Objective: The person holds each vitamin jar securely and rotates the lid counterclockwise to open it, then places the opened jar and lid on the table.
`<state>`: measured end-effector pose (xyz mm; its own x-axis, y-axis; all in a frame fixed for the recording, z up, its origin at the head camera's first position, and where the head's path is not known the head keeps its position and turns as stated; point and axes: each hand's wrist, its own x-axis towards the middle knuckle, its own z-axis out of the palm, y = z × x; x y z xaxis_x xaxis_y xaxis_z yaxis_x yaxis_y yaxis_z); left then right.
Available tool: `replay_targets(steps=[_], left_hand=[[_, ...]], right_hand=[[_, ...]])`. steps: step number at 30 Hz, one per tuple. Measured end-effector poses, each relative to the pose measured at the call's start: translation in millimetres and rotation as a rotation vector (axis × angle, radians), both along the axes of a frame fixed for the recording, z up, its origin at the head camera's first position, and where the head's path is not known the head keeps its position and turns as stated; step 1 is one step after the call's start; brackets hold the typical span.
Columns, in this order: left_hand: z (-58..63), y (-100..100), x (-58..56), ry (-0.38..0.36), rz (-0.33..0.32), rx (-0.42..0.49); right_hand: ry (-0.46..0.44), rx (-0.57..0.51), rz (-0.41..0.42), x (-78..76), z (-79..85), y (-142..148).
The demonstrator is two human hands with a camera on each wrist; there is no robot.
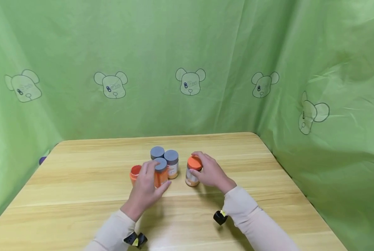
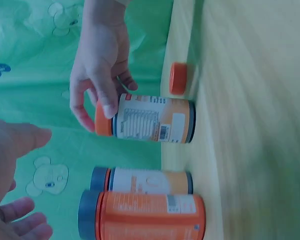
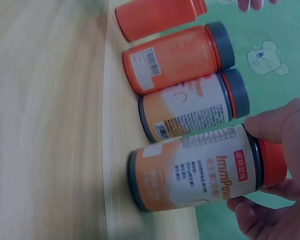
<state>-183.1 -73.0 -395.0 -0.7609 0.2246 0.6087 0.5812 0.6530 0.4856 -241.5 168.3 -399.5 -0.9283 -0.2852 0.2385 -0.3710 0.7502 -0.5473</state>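
Observation:
My right hand [image 1: 210, 170] grips the orange lid [image 3: 273, 163] on top of a white-and-orange labelled supplement jar [image 1: 192, 176], its thumb and fingers at the rim. The jar is upright; I cannot tell whether its base touches the table. My left hand [image 1: 145, 190] has its fingers spread, close to an orange jar [image 2: 150, 215] with a grey lid and apart from it in the left wrist view. Behind that jar stands a white-labelled jar [image 3: 187, 105], also grey-lidded. An orange jar without a lid [image 1: 135, 170] is partly hidden by my left hand.
Another grey-lidded jar [image 1: 157, 152] stands at the back of the group. A loose orange lid [image 2: 178, 78] lies on the wooden table [image 1: 89, 184] beyond the gripped jar. Green curtains [image 1: 149, 115] with bear-head outlines hang around the table's back and sides.

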Motion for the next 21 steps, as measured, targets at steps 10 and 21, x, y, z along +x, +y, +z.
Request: replay_targets(steps=[10, 21], left_hand=[[-3.4, 16.6, 3.7, -0.227, -0.122, -0.098], [-9.0, 29.2, 3.5, -0.363, -0.163, -0.176]], right_hand=[[0.094, -0.031, 0.104, 23.2, 2.6, -6.0], [0.093, -0.105, 0.119, 41.4, 8.2, -17.3]])
